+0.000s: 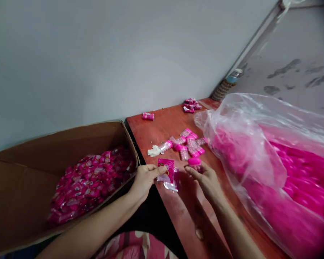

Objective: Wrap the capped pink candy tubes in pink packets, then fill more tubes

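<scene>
Between the thumb and fingers of my left hand [142,181] is a pink printed plastic packet [166,169] with a clear lower end. Just to its right, my right hand [206,178] grips a small clear container with a pink cap [194,161], the cap uppermost. The packet and the container are close together above the red table [175,207]. Beyond my hands lies a loose group of similar pink-capped containers [190,143]. A white crumpled lump [154,150] touches one of them at the left.
At left stands a cardboard box [13,169] with many pink wrapped packets [91,183]. A large clear plastic bag [248,122] of pink pieces covers the table's right side. Packets [191,105] lie near the wall, with a single one [148,116] further left. A bottle [233,77] stands in the corner.
</scene>
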Motion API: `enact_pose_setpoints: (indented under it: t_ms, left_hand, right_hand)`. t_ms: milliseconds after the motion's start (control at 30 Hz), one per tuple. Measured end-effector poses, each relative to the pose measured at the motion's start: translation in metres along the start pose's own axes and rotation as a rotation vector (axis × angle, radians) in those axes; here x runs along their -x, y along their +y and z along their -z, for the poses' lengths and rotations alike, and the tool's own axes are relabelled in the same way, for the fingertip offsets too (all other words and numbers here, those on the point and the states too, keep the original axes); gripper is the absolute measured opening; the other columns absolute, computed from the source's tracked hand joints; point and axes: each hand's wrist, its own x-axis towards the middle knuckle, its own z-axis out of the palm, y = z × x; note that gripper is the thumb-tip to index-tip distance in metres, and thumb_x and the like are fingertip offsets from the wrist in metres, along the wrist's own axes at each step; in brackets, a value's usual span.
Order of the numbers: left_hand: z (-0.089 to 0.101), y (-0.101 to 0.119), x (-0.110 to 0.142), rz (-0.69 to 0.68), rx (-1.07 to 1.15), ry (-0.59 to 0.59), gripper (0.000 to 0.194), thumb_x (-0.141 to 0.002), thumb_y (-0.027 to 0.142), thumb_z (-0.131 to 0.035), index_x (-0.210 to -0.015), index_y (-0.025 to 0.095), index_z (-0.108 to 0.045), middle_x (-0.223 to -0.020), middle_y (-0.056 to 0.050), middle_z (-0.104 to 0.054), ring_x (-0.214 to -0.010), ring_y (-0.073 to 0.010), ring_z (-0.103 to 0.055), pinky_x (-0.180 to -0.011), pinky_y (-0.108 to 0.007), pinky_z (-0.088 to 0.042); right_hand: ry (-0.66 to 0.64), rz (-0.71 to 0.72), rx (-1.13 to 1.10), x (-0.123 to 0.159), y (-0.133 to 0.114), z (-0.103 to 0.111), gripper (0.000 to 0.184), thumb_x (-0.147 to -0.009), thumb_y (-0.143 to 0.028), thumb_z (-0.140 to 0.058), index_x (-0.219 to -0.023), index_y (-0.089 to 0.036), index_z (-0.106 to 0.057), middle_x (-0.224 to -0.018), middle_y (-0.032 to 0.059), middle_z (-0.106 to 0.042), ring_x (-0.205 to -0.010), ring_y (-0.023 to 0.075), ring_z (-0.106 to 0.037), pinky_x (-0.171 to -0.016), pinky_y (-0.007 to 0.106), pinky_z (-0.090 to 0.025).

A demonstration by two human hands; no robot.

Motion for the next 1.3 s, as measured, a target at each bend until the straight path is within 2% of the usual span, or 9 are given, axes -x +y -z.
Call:
enact_pose_setpoints:
  t_ms: [67,133,300,433,600,900,1000,1167,1300]
  left_hand:
    - [-0.006,-0.014,0.005,-0.066,-0.075,-0.009,0.027,-0.059,0.034,-0.073,-0.053,0.011,-0.063,-0.047,0.001,-0.056,-0.044,-0.0072,-0.049,-0.046,-0.018,-0.039]
    - [-0.011,-0.024,0.009,-0.075,-0.115,-0.051,0.028,-0.060,0.035,-0.072,-0.052,0.011,-0.063,-0.045,0.002,-0.053,-0.044,-0.0073,-0.048,-0.046,-0.018,-0.040]
    - [-0.005,-0.031,0.023,0.018,-0.052,-0.254,0.030,-0.067,0.039,-0.067,-0.071,0.010,-0.068,-0.066,-0.005,-0.063,-0.062,-0.0147,-0.059,-0.062,-0.029,-0.051]
    - [0.007,-0.030,0.030,0.074,-0.010,-0.354,0.031,-0.068,0.037,-0.066,-0.076,0.008,-0.069,-0.070,-0.007,-0.065,-0.065,-0.0146,-0.061,-0.068,-0.030,-0.051]
    - [0.009,-0.033,0.028,0.118,-0.108,-0.268,0.029,-0.061,0.035,-0.072,-0.067,0.007,-0.068,-0.062,-0.008,-0.065,-0.059,-0.0155,-0.062,-0.061,-0.029,-0.052]
    - [0.006,-0.033,0.027,0.135,0.017,-0.109,0.030,-0.053,0.033,-0.077,-0.059,0.007,-0.063,-0.056,-0.005,-0.061,-0.050,-0.0120,-0.058,-0.047,-0.022,-0.050]
    - [0.003,-0.032,0.026,0.158,0.112,-0.085,0.029,-0.053,0.031,-0.078,-0.061,0.008,-0.062,-0.057,-0.003,-0.060,-0.049,-0.0105,-0.057,-0.046,-0.021,-0.050]
    - [0.002,-0.028,0.023,0.228,0.355,-0.021,0.026,-0.059,0.028,-0.075,-0.071,0.008,-0.063,-0.067,-0.006,-0.065,-0.057,-0.0125,-0.061,-0.053,-0.023,-0.053]
    - [0.003,-0.032,0.017,0.258,0.501,0.036,0.017,-0.065,0.021,-0.072,-0.073,0.010,-0.061,-0.068,-0.005,-0.066,-0.061,-0.0147,-0.064,-0.058,-0.026,-0.054]
  right_hand:
    - [-0.093,-0.123,-0.319,0.023,-0.009,-0.006,0.028,-0.065,-0.041,-0.066,-0.075,-0.015,-0.061,-0.057,0.0004,-0.058,-0.049,0.0124,-0.050,-0.048,0.024,-0.037]
    - [-0.113,-0.181,-0.463,0.035,-0.017,-0.013,0.027,-0.059,-0.035,-0.073,-0.071,-0.015,-0.059,-0.054,-0.0017,-0.056,-0.047,0.0103,-0.048,-0.046,0.022,-0.037]
    - [0.004,-0.153,-0.528,0.044,-0.021,-0.023,0.029,-0.055,-0.026,-0.077,-0.064,-0.017,-0.052,-0.052,-0.0062,-0.051,-0.045,0.0068,-0.044,-0.042,0.018,-0.035]
    - [-0.111,-0.167,-0.562,0.048,-0.016,-0.028,0.028,-0.055,-0.025,-0.077,-0.063,-0.016,-0.052,-0.051,-0.0069,-0.050,-0.043,0.0063,-0.044,-0.042,0.018,-0.036]
    - [-0.177,-0.176,-0.541,0.054,-0.018,-0.034,0.025,-0.058,-0.026,-0.076,-0.071,-0.016,-0.056,-0.056,-0.0045,-0.056,-0.046,0.0080,-0.048,-0.044,0.020,-0.038]
    - [-0.071,-0.224,-0.606,0.069,-0.008,-0.038,0.023,-0.064,-0.031,-0.072,-0.077,-0.016,-0.060,-0.053,-0.0019,-0.058,-0.044,0.0091,-0.048,-0.042,0.020,-0.035]
    - [-0.072,-0.214,-0.636,0.069,-0.009,-0.040,0.024,-0.066,-0.033,-0.071,-0.080,-0.016,-0.060,-0.055,-0.0013,-0.058,-0.045,0.0096,-0.049,-0.042,0.020,-0.037]
    - [-0.079,-0.209,-0.656,0.079,-0.018,-0.039,0.026,-0.075,-0.041,-0.061,-0.087,-0.018,-0.056,-0.080,0.0030,-0.061,-0.061,0.0126,-0.058,-0.053,0.024,-0.049]
    - [-0.098,-0.263,-0.537,0.100,-0.023,-0.047,0.028,-0.076,-0.045,-0.058,-0.083,-0.019,-0.050,-0.069,0.0005,-0.059,-0.055,0.0140,-0.059,-0.051,0.026,-0.051]
